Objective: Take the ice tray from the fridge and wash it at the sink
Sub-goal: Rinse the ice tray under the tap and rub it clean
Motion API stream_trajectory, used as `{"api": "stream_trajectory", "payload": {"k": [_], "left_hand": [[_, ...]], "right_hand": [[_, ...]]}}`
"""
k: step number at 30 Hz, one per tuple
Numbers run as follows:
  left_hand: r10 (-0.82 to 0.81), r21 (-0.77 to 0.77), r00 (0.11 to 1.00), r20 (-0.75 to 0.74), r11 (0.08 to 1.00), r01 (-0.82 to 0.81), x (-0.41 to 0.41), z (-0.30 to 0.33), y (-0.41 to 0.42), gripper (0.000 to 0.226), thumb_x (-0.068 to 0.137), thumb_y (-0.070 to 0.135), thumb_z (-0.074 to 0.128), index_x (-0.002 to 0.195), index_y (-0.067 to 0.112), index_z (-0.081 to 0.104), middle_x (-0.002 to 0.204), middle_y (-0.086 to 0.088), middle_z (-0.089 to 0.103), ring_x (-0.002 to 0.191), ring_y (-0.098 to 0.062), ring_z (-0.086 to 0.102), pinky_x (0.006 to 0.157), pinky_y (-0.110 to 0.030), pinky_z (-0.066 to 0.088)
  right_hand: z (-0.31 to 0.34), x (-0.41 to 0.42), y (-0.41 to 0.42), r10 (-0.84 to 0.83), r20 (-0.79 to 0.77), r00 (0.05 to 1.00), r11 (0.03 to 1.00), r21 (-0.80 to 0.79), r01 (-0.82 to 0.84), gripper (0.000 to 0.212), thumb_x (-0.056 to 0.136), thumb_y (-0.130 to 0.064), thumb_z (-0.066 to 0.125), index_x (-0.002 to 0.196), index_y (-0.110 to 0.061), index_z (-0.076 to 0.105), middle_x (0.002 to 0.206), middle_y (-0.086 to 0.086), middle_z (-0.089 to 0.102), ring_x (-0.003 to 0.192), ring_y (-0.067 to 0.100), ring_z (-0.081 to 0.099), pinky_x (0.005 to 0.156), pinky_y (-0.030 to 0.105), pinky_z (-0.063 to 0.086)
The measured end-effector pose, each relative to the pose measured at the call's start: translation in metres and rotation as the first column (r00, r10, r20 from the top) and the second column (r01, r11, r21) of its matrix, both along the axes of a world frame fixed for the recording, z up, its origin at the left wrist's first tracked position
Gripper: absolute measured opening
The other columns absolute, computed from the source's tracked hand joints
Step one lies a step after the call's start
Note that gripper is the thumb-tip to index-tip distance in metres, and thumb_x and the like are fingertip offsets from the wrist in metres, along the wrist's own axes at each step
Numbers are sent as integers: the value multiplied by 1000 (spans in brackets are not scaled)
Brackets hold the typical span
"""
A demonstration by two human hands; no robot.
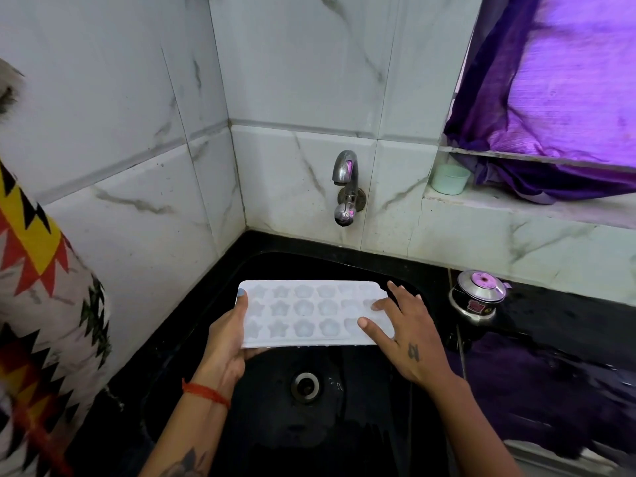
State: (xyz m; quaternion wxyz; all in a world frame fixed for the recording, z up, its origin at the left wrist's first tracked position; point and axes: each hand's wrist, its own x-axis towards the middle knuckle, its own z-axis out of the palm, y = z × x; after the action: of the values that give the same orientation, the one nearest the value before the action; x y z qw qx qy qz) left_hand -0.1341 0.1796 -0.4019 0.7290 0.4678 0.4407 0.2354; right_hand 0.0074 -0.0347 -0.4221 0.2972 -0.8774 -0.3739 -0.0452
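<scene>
While the ice tray (309, 313) was already out of the fridge and held level over the black sink (344, 407), the washing itself looked not yet begun: no water ran from the tap. Nearest the camera, the left hand (227, 342) gripped the tray's left end, thumb curled over the top edge and fingers underneath. The right hand (402, 328) lay flat on the tray's right end, fingers straight and spread, pressing rather than clasping. Below the tray the drain (305, 386) sat in the wet basin. The tray's star and flower moulds faced up and seemed empty, though that was hard to tell. Farther back, the tap (347, 185) stood on the tiled wall, well apart from the tray. A small steel pot (478, 297) rested on the dark surface (568, 356) to the right. Next, one hand would likely have to leave the tray, reach the tap's knob and turn it, then bring the tray under the spout.
</scene>
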Motion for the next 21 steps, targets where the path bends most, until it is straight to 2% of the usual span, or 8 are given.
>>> {"api": "stream_trajectory", "payload": {"k": [4, 7, 10, 16, 21], "left_hand": [[-3, -6, 1000, 3, 1000, 3, -2, -1, 0, 40, 91, 49, 52, 92, 12, 65, 87, -9, 71, 78, -24, 68, 58, -36, 54], [-1, -5, 1000, 7, 1000, 1, -2, 1, 1, 40, 90, 49, 52, 93, 12, 65, 88, -9, 71, 80, -25, 68, 60, -37, 54], [4, -1, 1000, 11, 1000, -4, -3, 2, 1, 40, 90, 50, 53, 94, 12, 65, 89, -9, 71, 80, -25, 68, 59, -36, 54], [12, 2, 1000, 17, 1000, -12, -3, 3, -1, 38, 91, 48, 53, 93, 12, 65, 86, -9, 70, 76, -24, 68, 57, -34, 54], [15, 6, 1000, 27, 1000, -15, -3, 4, -1, 38, 91, 48, 52, 90, 12, 65, 84, -8, 70, 75, -23, 67, 57, -34, 54]], "right_hand": [[3, 1, 3, 18, -49, 999, 999, -27, -20, 85, 70, -89, 9, 113, -34, 58, 155, 3, 25, 146, 17, 11, 116, 33, -2], [5, 1, 4, 37, -93, 995, 999, -31, -40, 75, 72, -84, 20, 115, -36, 57, 156, 1, 23, 146, 16, 8, 116, 34, -2], [5, 1, 3, 45, -119, 992, 998, -30, -49, 69, 73, -80, 23, 116, -37, 57, 156, 0, 23, 146, 15, 8, 118, 36, 1], [4, 1, 1, 33, -84, 996, 998, -48, -37, 80, 68, -90, 11, 110, -38, 55, 156, 1, 24, 146, 16, 8, 114, 31, -4], [4, 1, 2, 13, -72, 997, 998, -66, -18, 81, 67, -91, 8, 108, -39, 54, 156, 1, 23, 147, 17, 8, 115, 34, -3]]}}
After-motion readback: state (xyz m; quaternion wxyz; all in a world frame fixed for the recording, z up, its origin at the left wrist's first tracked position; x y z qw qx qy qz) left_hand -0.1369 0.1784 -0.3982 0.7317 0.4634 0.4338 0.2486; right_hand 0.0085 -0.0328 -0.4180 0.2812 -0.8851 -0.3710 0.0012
